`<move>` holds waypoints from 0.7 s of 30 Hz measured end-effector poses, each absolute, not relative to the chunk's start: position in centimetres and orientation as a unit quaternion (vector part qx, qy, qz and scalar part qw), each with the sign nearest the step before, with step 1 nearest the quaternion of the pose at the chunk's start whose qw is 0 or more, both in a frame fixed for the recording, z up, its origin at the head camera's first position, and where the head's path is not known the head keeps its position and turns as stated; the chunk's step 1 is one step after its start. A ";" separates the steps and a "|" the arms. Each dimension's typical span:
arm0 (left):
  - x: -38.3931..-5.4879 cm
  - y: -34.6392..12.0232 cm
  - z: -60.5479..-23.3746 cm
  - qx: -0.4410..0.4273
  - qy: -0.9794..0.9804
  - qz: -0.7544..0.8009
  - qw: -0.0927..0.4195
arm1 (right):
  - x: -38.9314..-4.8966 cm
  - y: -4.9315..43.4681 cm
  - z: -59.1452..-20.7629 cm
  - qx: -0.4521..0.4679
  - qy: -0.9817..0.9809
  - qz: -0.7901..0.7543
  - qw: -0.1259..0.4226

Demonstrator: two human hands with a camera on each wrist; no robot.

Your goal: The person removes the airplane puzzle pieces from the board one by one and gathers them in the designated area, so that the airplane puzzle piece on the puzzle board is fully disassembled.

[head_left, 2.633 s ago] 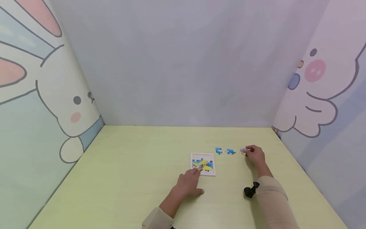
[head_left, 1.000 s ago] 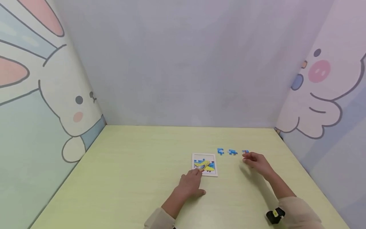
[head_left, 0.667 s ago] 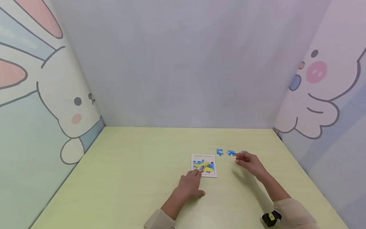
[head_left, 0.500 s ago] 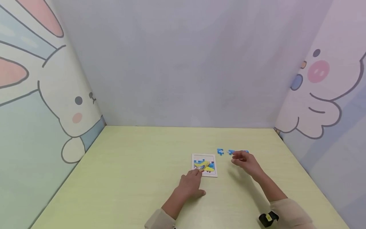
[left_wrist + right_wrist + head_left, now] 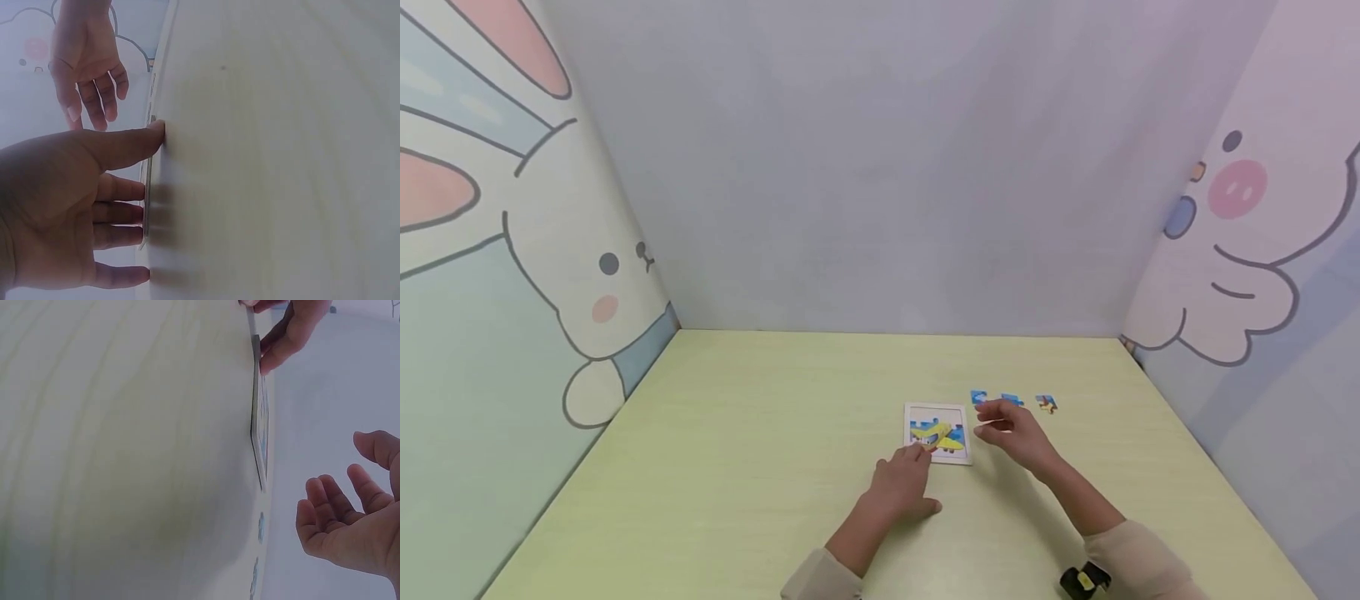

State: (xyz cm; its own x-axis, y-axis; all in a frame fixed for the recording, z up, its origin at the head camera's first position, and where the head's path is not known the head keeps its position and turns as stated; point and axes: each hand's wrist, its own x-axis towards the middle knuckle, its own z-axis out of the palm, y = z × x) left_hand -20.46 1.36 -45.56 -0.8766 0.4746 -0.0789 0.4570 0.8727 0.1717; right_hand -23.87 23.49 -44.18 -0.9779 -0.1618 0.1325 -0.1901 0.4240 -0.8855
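A small jigsaw tray (image 5: 951, 414) with a white border lies on the table, its lower part filled with pieces showing a yellow aeroplane on blue. My left hand (image 5: 901, 482) rests its fingertips on the tray's lower edge; in the left wrist view the fingers are straight. To the tray's right, my right hand (image 5: 1015, 433) hovers over the table. The right wrist view shows that hand (image 5: 362, 540) with loosely bent fingers and nothing between them. Three loose pieces form a row: a blue one (image 5: 978, 397), another blue one (image 5: 1013, 399) partly behind the right hand, and a blue-and-yellow one (image 5: 1046, 404).
The pale yellow table (image 5: 760, 417) meets a plain grey back wall (image 5: 880, 167). Side walls carry cartoon animals, a rabbit (image 5: 572, 250) on the left. A black wrist device (image 5: 1082, 581) sits by the right sleeve (image 5: 1138, 558).
My right hand has let go of the rightmost piece and moved left towards the tray, uncovering that piece. My left hand has stayed on the tray's edge.
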 end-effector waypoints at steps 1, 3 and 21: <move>-20.4 1.4 -45.6 0.240 0.966 0.075 0.060 | -23.8 23.2 -44.1 0.106 -0.844 0.526 0.012; -20.4 1.4 -45.5 0.239 0.966 0.074 0.061 | -23.8 22.8 -44.1 0.110 -0.842 0.528 0.008; -20.7 1.6 -45.2 0.248 0.965 0.072 0.051 | -23.3 19.1 -42.5 0.112 -0.840 0.531 -0.009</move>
State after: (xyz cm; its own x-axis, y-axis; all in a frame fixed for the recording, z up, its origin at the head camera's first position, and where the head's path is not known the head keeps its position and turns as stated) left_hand -20.68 1.56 -45.23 -0.8716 0.4860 -0.0638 0.4713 0.8667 0.1637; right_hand -23.29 19.11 -42.46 -0.9746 -0.1987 0.1034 -0.1786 0.4104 -0.8942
